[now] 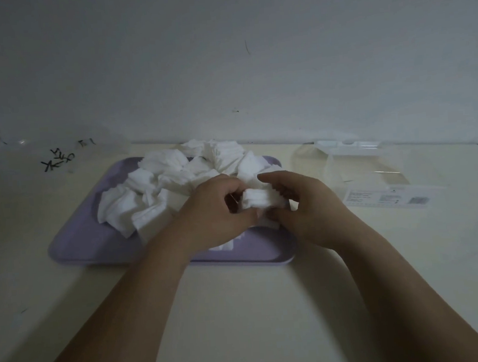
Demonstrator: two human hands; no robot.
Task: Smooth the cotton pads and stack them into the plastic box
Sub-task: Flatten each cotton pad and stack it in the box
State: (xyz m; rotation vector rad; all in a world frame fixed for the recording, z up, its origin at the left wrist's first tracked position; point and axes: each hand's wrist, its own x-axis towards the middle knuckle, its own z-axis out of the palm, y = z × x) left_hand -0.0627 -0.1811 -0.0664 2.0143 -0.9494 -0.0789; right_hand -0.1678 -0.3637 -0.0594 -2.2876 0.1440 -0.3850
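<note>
Squaring step: a small bundle of cotton pads is being held between both hands above the near part of the lilac tray, and it appears that the edges are being lined up before the bundle goes to the box.
Left hand: it is closed on the left end of the bundle, with the fingers curled around it; the thumb side is partly hidden.
Right hand: it is closed on the right end of the same bundle, the fingers above and the thumb below.
Loose heap: many crumpled pads are piled on the far and left part of the tray, not yet smoothed.
Stray pads: a few flat pads lie on the tray under the left wrist.
Plastic box: it is clear and open, placed on the table to the right of the tray, well apart from the hands; whether any pads are inside cannot be told.
Label sheet: it lies flat at the near side of the box.
Good practice: the bundle should be pressed lightly, so that the pads are flattened but not creased.
Alignment: the edges should be tapped even on the tray before lifting.
Risk: soft pads may fan out or slip if the ends are released unevenly.
</note>
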